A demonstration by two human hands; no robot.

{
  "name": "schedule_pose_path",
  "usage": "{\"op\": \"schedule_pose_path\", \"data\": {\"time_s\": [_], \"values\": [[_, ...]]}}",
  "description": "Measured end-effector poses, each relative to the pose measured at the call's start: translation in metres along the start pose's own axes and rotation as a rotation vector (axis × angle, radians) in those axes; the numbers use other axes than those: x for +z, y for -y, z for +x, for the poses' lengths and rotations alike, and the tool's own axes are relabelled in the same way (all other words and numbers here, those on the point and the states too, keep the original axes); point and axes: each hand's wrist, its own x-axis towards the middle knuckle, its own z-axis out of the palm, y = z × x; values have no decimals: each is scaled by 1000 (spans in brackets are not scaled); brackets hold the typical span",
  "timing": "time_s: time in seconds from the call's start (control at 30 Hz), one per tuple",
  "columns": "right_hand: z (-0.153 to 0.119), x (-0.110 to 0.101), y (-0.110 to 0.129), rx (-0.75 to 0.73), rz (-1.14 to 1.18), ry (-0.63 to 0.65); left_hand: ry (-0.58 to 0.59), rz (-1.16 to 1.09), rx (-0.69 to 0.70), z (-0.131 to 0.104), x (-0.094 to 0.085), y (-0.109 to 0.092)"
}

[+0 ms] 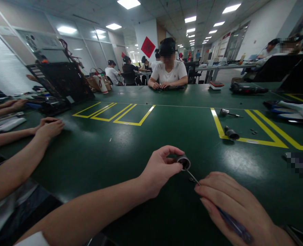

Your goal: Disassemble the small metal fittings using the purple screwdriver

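Between the thumb and fingers of my left hand (163, 169) is a short grey metal cylinder (184, 162), its round hollow end turned toward me. My right hand (233, 201) is closed around a screwdriver (232, 223) with a dark bluish see-through handle. Its thin shaft runs up and left, and the tip goes into the mouth of the cylinder; what it touches inside is hidden. Just below the shaft, a few small dark metal parts (191, 179) lie on the green tabletop (125, 153).
Yellow tape marks frames on the table. In the right one lie a metal piece with a thin shaft (229, 113), a grey cylindrical part (232, 133) and tiny bits (253, 131). A co-worker's hands (49, 128) rest at left; another person (168, 70) sits opposite.
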Motion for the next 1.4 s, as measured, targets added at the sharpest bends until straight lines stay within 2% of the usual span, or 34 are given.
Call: {"op": "schedule_pose_path", "data": {"time_s": [0.47,0.87,1.0,1.07,1.23,1.3,1.4], "values": [[7,1,7,-32,-3,-47,-46,27,38,2,1,6],[11,5,11,0,2,-5,-40,2,51,3,3,8],[4,-4,9,-5,49,-99,-26,12,36,6,-1,9],[0,-9,5,117,90,-116,-13,10,24,6,-3,8],[-2,-11,-13,606,148,-91,12,15,-38,5,-8,1],[0,-9,-19,714,182,-48,32,3,-58,4,-9,-1],[1,-6,-23,771,229,0,39,-17,-77,3,-7,-3]]}}
